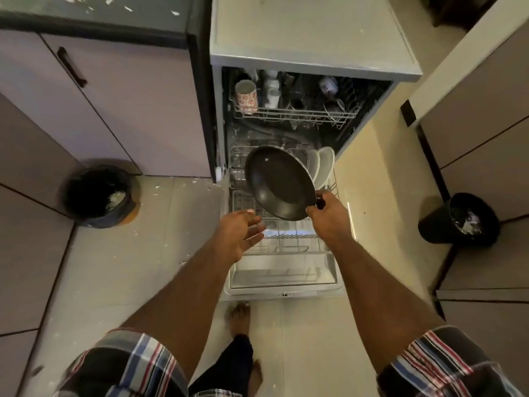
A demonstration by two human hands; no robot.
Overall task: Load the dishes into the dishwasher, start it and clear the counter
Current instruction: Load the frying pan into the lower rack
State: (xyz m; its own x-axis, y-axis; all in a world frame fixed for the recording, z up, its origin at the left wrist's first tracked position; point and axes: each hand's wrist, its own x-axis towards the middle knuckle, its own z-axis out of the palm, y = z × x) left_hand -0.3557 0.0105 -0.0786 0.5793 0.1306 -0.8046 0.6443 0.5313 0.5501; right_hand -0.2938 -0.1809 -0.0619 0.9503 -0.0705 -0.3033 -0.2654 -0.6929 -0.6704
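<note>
Right hand (329, 216): grips the handle of a dark frying pan (279, 183), fingers curled round it; most of the handle is hidden by the hand.
Frying pan: held tilted over the pulled-out lower rack (289, 242), inner face toward the camera, far rim close beside the white plates (322, 164); contact with them cannot be told.
Left hand (243, 233): released, fingers spread and relaxed, holds nothing; hovers over the left front of the lower rack, just beside the pan's lower rim.
Dishwasher (312, 41): door (283, 282) folded down flat, both racks visible.
Upper rack (294, 113): carries a patterned mug (246, 97) at left, white bottles or cups beside it, darker items at right too dim to identify.
Lower rack: white plates upright at the right side; front wires bare beneath the hands.
Obstructions: the plates stand immediately right of the pan; the rack's upright tines lie below it.
Surroundings: black bin (98, 196) on the floor left, second black bin (461, 219) right; white scraps scattered on the floor tiles (160, 224); cabinet (114, 104) left of the dishwasher.
Person: bare foot (239, 316) before the door.
</note>
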